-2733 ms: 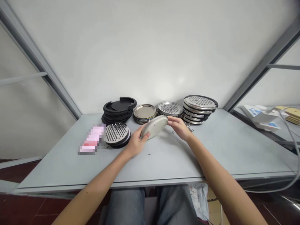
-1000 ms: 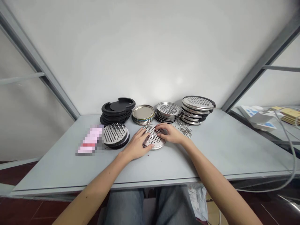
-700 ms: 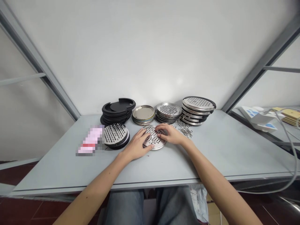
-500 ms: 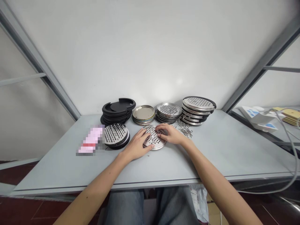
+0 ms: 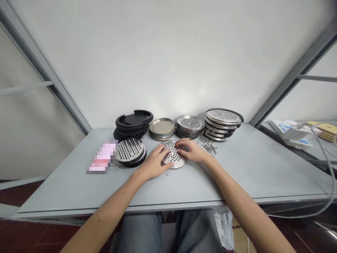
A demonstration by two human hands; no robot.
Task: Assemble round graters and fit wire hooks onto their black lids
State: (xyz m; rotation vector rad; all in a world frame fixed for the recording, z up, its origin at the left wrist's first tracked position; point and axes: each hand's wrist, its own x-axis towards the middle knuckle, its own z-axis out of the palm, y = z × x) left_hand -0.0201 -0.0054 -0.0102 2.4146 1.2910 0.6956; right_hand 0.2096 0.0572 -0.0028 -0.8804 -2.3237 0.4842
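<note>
A round metal grater disc (image 5: 173, 156) with rows of holes lies flat on the table in front of me. My left hand (image 5: 155, 161) grips its left side, fingers curved over the rim and thumb at the front edge. From the right, my right hand (image 5: 191, 150) holds it, with bent fingertips at the back rim and the thumb on the perforated face. What lies beneath the disc is hidden. Left of my left hand is a short stack of raised-tooth grater discs (image 5: 131, 151) with black parts under them.
Along the wall stand black cut-out rings (image 5: 129, 121), plain metal discs (image 5: 162, 124), more grater discs (image 5: 190, 123), and grater discs with black rims (image 5: 223, 116). Wire clips (image 5: 210, 147) lie loose before them. A blurred pink item (image 5: 104, 156) is at left. White boxes (image 5: 291, 133) sit at right.
Both hands stay in place on the disc. The whole view has shifted very slightly; nothing else visibly differs.
</note>
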